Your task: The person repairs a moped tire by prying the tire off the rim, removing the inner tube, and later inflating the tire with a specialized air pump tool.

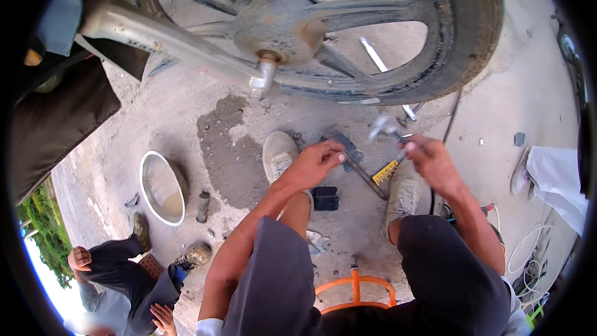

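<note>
My left hand (319, 163) is closed in a pinch above the ground, between my two shoes. Whatever its fingertips hold is too small to make out. A dark metal bar (365, 176) slants from beside those fingertips toward my right shoe (405, 196); I cannot tell if they touch it. My right hand (429, 160) is closed on a tool with a silver head (384, 126), smeared by motion, on a dark shank. Below this tool, a yellow toothed strip (385, 173) lies against the bar. A flat dark piece (344, 147) rests on the ground behind my left hand.
A motorcycle wheel (457, 43) and its fork leg (168, 40) hang over the far side. One long silver tool (373, 55) shows through the spokes. Left stand a metal basin (147, 180) of murky water and a seated person (134, 274). An orange stool frame (356, 281) is below me.
</note>
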A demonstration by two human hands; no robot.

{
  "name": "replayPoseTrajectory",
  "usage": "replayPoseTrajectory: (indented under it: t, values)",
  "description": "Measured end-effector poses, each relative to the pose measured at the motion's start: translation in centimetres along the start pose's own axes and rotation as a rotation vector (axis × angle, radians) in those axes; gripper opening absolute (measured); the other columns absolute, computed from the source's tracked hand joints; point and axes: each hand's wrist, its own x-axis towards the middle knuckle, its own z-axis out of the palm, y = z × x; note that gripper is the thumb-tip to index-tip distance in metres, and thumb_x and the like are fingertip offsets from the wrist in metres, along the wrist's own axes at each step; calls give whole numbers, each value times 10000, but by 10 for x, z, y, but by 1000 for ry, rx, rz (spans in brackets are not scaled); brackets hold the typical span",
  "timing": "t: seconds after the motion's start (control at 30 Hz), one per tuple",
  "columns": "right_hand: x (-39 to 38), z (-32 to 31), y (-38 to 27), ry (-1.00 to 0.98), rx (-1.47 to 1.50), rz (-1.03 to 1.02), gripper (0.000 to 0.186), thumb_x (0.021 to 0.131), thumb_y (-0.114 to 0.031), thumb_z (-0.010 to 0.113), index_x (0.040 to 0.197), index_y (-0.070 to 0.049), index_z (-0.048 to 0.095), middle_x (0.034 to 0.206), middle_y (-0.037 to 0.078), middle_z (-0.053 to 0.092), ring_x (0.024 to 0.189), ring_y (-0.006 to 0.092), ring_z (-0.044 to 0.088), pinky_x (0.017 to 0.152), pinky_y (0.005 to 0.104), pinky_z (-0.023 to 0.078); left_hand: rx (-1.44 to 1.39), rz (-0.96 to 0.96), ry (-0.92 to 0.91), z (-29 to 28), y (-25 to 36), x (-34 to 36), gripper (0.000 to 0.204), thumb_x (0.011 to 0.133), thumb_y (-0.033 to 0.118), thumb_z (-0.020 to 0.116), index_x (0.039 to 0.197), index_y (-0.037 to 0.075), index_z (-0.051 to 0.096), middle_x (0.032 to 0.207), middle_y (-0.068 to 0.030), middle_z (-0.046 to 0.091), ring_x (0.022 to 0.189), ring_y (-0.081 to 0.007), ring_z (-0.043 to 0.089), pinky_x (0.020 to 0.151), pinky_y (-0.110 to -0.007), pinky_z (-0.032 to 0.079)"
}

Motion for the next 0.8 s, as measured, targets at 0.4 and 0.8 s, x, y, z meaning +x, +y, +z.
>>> replayPoseTrajectory:
  t: [0.4, 0.8]
  values:
    - [69, 127, -24, 75, 409, -119, 337, 1024, -252, 435, 927, 17, 615, 662, 43, 532, 603, 143, 486, 572, 322, 419, -420, 264, 563, -20, 26, 50, 391, 946, 104, 585, 1318, 11, 508, 1082, -103, 663, 948, -145, 622, 805, -263, 517]
    - [100, 114, -28, 280, -39, -231, 267, 977, -228, 502, 932, -9, 648, 637, 64, 574, 595, 182, 523, 593, 338, 433, 474, 394, 477, -71, 57, 78, 284, 826, 46, 673, 1108, 39, 647, 1000, -124, 644, 839, -266, 603, 781, -326, 490]
